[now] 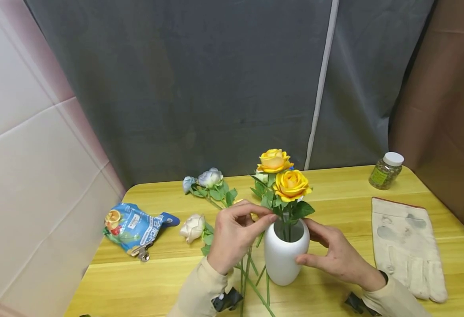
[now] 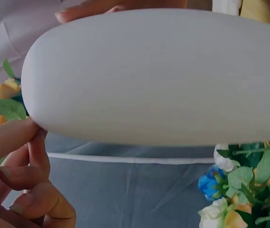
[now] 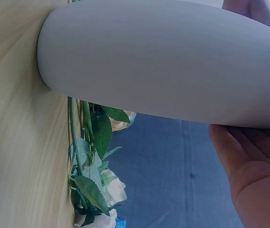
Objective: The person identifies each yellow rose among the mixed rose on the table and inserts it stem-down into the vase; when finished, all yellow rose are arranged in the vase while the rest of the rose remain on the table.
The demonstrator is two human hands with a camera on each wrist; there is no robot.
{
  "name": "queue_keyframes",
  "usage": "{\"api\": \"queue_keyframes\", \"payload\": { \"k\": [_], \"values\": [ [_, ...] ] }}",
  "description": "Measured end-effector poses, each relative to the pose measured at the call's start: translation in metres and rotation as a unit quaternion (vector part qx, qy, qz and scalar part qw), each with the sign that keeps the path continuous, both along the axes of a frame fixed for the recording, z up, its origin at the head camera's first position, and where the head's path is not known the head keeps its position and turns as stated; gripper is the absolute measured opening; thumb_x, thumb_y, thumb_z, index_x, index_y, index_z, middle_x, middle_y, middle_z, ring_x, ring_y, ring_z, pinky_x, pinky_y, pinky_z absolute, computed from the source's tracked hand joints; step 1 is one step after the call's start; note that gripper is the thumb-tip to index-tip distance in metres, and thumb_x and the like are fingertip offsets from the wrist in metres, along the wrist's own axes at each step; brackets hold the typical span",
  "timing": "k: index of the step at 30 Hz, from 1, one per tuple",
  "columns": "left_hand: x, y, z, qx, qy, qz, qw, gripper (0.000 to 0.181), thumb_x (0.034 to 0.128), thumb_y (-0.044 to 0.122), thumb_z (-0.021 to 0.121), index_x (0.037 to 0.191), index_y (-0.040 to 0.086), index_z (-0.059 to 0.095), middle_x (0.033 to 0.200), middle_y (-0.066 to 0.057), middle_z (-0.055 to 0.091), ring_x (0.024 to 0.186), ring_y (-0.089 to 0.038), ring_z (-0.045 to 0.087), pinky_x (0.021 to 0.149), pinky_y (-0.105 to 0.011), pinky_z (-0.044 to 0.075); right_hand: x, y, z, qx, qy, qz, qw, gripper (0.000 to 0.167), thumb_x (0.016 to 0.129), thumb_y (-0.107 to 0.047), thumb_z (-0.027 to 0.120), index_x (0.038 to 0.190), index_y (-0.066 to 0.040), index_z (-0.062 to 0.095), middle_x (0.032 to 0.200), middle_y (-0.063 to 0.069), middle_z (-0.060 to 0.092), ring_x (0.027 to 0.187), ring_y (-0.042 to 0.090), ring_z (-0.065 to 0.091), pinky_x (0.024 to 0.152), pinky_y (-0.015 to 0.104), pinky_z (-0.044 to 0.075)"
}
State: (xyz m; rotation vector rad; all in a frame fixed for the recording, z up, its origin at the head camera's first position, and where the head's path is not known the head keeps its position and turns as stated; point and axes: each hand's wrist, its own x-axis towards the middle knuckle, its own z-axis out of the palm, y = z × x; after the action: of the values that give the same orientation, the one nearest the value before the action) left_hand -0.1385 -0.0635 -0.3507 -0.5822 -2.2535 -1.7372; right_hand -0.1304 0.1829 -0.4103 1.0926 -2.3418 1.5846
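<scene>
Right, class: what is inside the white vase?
Green stems under the yellow roses run down into the white vase. Their lower ends and the inside bottom cannot be seen, covered by its wall.

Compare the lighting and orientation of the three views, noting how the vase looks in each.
Head view: upright and bright, the vase clearly white; left wrist view: dimmer and turned sideways, the vase dull grey; right wrist view: also sideways and dim, the vase shaded grey, the table running up the left side.
</scene>
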Motion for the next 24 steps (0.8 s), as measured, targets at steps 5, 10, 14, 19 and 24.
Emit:
{"api": "queue_keyframes", "payload": {
  "k": [5,10,14,19,24],
  "values": [
    [0.0,-0.011,-0.003,0.003,-0.004,-0.011,0.9999,0.008,0.0865,0.022,0.084,0.093,0.017,0.083,0.084,0.001,0.072,0.059,-0.009,0.046,0.055,-0.021,0.041,0.0,0.0,0.0,0.001,0.002,-0.003,1.0,0.073,0.084,0.002,0.081,0.15,-0.005,0.049,0.14,0.018,0.064,0.123,0.01,0.064,0.096,0.029,0.057],
    [-0.005,-0.025,-0.011,-0.019,-0.017,0.028,0.9993,0.007,0.0863,0.021,0.085,0.093,0.021,0.083,0.084,0.005,0.074,0.059,-0.01,0.045,0.055,-0.021,0.037,0.0,0.001,0.0,0.003,0.0,-0.01,0.9999,0.072,0.084,0.001,0.082,0.148,-0.005,0.051,0.136,0.018,0.066,0.122,0.009,0.065,0.095,0.029,0.058],
    [-0.011,-0.035,-0.02,-0.053,-0.04,0.069,0.9954,0.006,0.0847,0.023,0.086,0.09,0.023,0.083,0.08,0.006,0.074,0.056,-0.009,0.046,0.053,-0.021,0.036,0.0,0.001,0.0,0.003,0.0,-0.008,1.0,0.072,0.084,0.002,0.081,0.148,-0.005,0.051,0.136,0.017,0.066,0.121,0.01,0.065,0.095,0.03,0.058],
    [-0.02,-0.045,-0.034,-0.083,-0.085,0.093,0.9885,0.009,0.0828,0.024,0.087,0.09,0.02,0.083,0.087,0.002,0.077,0.059,-0.009,0.051,0.051,-0.021,0.039,0.001,0.001,-0.001,0.004,-0.005,-0.007,1.0,0.072,0.084,0.001,0.081,0.149,-0.006,0.05,0.138,0.017,0.065,0.122,0.01,0.065,0.096,0.03,0.058],
    [-0.032,-0.053,-0.05,-0.116,-0.127,0.094,0.9807,0.01,0.0858,0.026,0.085,0.09,0.017,0.083,0.088,-0.001,0.078,0.061,-0.009,0.058,0.055,-0.024,0.046,0.001,0.001,-0.001,0.005,-0.008,-0.007,0.9999,0.072,0.085,0.001,0.081,0.15,-0.006,0.05,0.138,0.017,0.065,0.123,0.01,0.064,0.096,0.03,0.057]
  ]
}}
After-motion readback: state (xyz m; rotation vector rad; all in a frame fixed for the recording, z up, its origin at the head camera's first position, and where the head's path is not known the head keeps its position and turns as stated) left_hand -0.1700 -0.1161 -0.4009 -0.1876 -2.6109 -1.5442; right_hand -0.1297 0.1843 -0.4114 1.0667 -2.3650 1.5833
